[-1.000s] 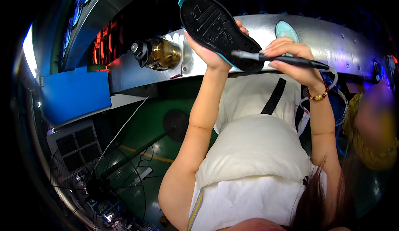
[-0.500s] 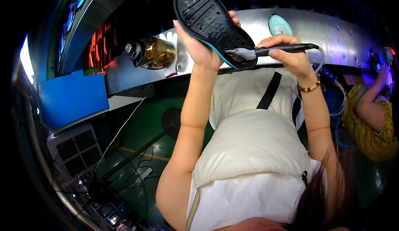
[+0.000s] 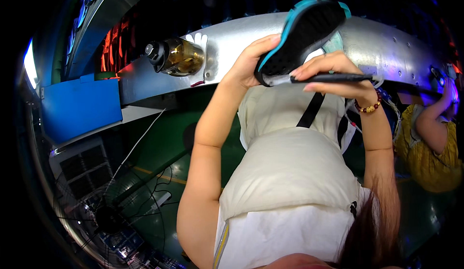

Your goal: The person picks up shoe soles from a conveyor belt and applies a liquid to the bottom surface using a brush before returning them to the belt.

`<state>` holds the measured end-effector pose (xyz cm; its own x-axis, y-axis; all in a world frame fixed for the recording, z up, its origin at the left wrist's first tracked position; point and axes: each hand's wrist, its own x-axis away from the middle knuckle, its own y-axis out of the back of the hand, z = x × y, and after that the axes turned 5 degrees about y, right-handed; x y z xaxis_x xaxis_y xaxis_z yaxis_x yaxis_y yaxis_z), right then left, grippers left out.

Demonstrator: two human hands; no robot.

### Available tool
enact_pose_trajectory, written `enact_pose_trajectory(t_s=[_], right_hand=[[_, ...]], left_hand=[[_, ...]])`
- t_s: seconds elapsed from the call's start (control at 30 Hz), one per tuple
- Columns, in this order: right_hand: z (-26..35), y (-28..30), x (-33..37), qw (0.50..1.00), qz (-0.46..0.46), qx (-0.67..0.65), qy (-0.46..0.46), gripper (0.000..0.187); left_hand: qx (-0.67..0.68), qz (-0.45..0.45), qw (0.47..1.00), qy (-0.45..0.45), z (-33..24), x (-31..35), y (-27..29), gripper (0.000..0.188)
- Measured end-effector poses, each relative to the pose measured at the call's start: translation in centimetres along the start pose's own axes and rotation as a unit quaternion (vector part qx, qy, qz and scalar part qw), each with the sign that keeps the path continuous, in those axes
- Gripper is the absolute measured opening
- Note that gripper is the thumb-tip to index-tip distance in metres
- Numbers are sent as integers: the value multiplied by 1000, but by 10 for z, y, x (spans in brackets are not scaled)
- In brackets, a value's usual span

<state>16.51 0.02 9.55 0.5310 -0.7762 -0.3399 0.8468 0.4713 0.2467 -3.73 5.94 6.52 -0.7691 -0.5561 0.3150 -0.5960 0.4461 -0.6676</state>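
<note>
My left hand (image 3: 253, 58) grips a black shoe sole (image 3: 307, 36) with a teal rim, holding it tilted above the bench edge. In my right hand (image 3: 338, 73) is a black-handled brush (image 3: 333, 78), its cord or tube trailing off past the wrist. The pale bristles lie against the near end of the sole's inner face. Fingers of the right hand close around the handle near the bristles. Behind the right hand, a pale mint sole-shaped piece (image 3: 334, 42) rests on the metal bench, partly hidden by the shoe sole.
The curved metal bench (image 3: 232, 32) runs across in front of me. A bottle with amber liquid (image 3: 181, 57) lies there beside a white glove (image 3: 200, 41). A blue panel (image 3: 79, 109) and a fan (image 3: 111, 218) are at left. Another person (image 3: 430, 138) works at far right.
The sole has turned clockwise and tipped, its far end swinging to the right. My right hand and brush have shifted slightly lower, still at the sole's near end.
</note>
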Motion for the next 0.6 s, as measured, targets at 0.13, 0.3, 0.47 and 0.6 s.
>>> enact_pose_trajectory(t_s=[0.13,0.3,0.47,0.6], right_hand=[[11,20,-4,991,118,15,61,19],[9,25,-5,989,142,21,43,18],[9,33,4,997,47,21,55,19],[5,22,17,998,57,29,17,18]], left_hand=[[-46,-35,992,111,-4,4,2,40],[-256,-6,960,115,-19,7,-2,39],[-68,-10,982,176,-19,16,2,46],[-84,-43,987,129,-23,24,10,45]])
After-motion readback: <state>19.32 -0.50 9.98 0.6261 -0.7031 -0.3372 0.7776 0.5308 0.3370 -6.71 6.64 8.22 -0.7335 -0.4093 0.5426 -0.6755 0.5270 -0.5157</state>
